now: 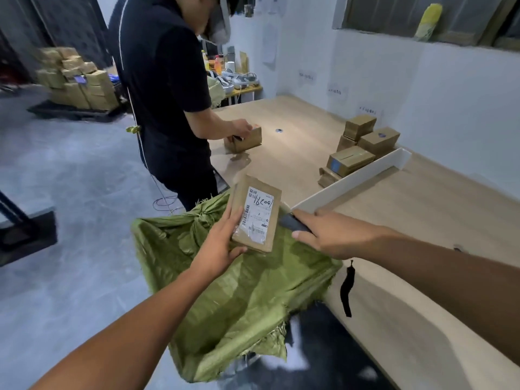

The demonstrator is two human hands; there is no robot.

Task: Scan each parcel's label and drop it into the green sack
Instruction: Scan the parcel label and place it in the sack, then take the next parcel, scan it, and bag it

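Now, parcel (254, 213) clasped label-up in left grip (218, 243), scanner (292, 224) clenched in right grip (329, 235). Aim squarely at barcode (245, 218), above green sack (239, 299).

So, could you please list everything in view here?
table: one, light wood, right
divider: one, white, upright across the table
green sack: one, green, open beside the table
parcel: one, brown, held above the green sack
label: one, white, on the parcel
scanner: one, dark, beside the parcel
boxes: several, brown, stacked behind the divider
other person: one, dark shirt, far side, handling a brown box
pallet boxes: many, brown, far left
strap: one, black, hanging at the table edge
left hand: fingers hold the parcel
right hand: fingers grip the scanner
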